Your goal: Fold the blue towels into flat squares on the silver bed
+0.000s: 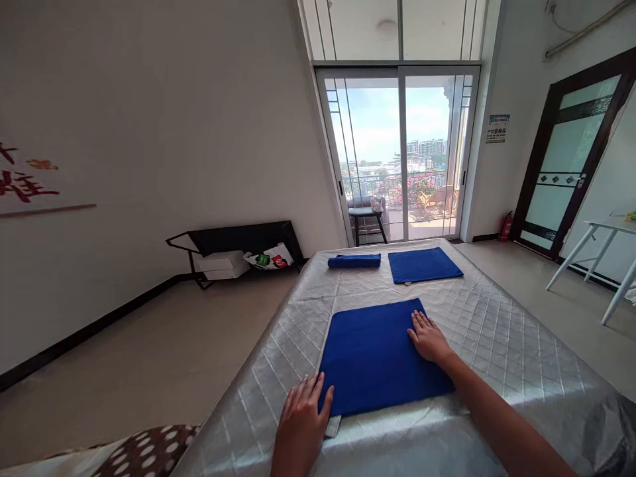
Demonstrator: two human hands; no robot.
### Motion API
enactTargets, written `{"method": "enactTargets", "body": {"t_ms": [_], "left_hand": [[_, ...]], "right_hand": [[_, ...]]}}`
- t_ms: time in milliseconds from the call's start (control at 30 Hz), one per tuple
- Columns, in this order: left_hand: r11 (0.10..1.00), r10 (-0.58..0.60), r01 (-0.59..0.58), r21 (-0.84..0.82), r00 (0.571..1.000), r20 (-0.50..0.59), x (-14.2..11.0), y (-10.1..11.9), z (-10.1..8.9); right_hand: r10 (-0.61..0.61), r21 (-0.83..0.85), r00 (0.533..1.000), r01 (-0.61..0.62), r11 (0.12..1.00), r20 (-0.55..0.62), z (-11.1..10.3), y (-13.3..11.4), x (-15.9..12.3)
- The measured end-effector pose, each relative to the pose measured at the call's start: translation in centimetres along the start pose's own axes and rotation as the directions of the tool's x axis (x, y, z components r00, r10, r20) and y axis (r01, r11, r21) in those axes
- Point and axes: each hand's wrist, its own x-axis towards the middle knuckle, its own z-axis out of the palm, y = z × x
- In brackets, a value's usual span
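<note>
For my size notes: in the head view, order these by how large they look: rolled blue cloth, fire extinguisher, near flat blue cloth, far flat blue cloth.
Largest to smallest:
near flat blue cloth
far flat blue cloth
rolled blue cloth
fire extinguisher

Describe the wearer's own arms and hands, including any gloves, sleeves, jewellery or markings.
The left hand and right hand are bare human hands, with no gloves and no ring or bracelet that I can make out. The right forearm is uncovered as far as it shows. The frame cuts off the left arm near the wrist, so any sleeve there cannot be judged.
</note>
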Motion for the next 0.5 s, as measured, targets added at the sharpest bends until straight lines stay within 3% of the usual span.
{"method": "enactTargets", "body": {"t_ms": [167,267,367,500], "left_hand": [[0.999,-0.018,0.020,0.040,0.999,-0.035,0.1,-0.9,0.5],[1.000,-0.008,0.008,0.008,0.999,-0.053,1.1,-0.1,0.7],[0.991,0.095,-0.099,-0.085,0.994,-0.047,3.4,3.8,0.3],[0.921,0.348,-0.340,-0.187,0.938,0.007,7.8,12.2,0.0]], "right_hand": [[0.010,0.004,1.000,-0.010,1.000,-0.029,0.3,0.1,0.1],[0.032,0.012,0.999,-0.031,0.999,-0.031,0.4,0.0,0.1],[0.038,0.010,0.999,-0.037,0.999,-0.030,0.4,-0.1,0.0],[0.044,0.011,0.998,-0.044,0.999,-0.054,0.2,-0.4,-0.2]]}}
